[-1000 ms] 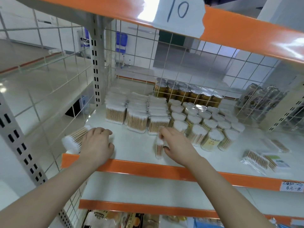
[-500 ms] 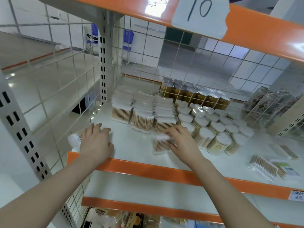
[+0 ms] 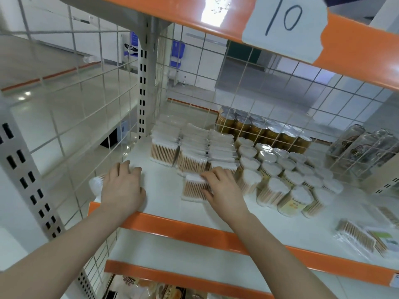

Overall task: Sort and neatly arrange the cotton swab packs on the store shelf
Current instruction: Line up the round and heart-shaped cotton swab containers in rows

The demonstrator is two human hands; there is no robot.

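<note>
Hands: left hand (image 3: 123, 188) lies palm down at the front left corner of the shelf (image 3: 164, 203), fingers curled over a swab pack (image 3: 96, 184) that lies on its side against the wire side panel (image 3: 71, 117); only its white tips show. Right hand (image 3: 222, 190) holds an upright rectangular pack (image 3: 194, 188), fingers over its top edge and thumb at its right side.

Change: a second ago the right hand's pack stood edge-on near the front lip; half a second ago it had turned broadside; now it sits further back, just in front of the stacked rows (image 3: 192, 147). The left hand has stayed over its pack.

Task item: clear wrap, wooden sticks standing vertical, white cotton bands top and bottom.

Mid shelf: three rows of like rectangular packs, tightly set, behind the held pack. Just right, round tubs (image 3: 278, 175) of swabs in staggered rows, white tops up. Front right, flat sachets (image 3: 356, 236) lying loose.

Rear: gold-sided cans (image 3: 259, 128) behind the wire back panel.

Above: orange shelf edge with paper label (image 3: 285, 24) reading 10.
</note>
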